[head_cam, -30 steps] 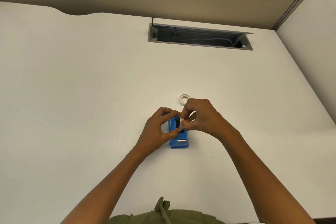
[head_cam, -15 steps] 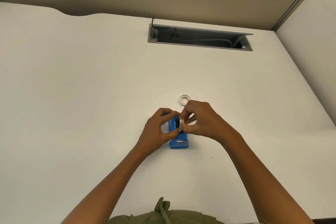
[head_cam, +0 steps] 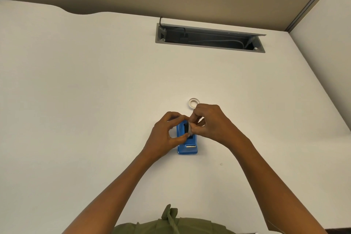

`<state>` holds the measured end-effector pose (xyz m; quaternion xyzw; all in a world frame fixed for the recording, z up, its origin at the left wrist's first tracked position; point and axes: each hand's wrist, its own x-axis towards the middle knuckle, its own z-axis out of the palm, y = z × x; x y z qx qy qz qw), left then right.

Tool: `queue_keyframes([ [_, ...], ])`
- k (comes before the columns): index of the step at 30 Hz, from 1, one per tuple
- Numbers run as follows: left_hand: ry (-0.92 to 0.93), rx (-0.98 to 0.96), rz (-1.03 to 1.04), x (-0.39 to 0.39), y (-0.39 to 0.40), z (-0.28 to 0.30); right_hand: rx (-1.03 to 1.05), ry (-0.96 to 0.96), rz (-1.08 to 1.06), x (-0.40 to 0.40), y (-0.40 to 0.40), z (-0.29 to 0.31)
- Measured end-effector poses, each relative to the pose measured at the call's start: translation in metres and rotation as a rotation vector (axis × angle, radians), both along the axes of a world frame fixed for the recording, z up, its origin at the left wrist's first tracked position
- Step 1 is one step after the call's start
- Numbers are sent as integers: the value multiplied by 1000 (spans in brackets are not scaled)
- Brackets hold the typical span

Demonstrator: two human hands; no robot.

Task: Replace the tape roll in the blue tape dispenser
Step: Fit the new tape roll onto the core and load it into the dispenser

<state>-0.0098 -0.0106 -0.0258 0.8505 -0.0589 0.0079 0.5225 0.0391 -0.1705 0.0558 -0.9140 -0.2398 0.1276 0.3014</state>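
Note:
The blue tape dispenser lies on the white desk, its metal cutter bar toward me. Just above its open slot both hands meet. My left hand pinches a black hub piece between thumb and fingers. My right hand grips a whitish tape roll pressed against that black piece; my fingers hide most of the roll. A second white tape ring lies flat on the desk just beyond my right hand.
A grey cable tray with black and white cables is sunk into the desk at the back. A neighbouring white desk stands to the right. A tiny white speck lies right of the dispenser.
Both hands stay over the dispenser with only slight finger shifts; my right fingers have edged a little around the roll. The dispenser and the loose ring have not moved.

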Motion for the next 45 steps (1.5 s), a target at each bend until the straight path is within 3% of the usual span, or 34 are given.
queue_keyframes([
  [7,-8,-2,-4,1,1,-1,-57,0,21,0,3,1],
  [45,4,7,-11,2,2,-2,79,167,-127,9,-4,0],
])
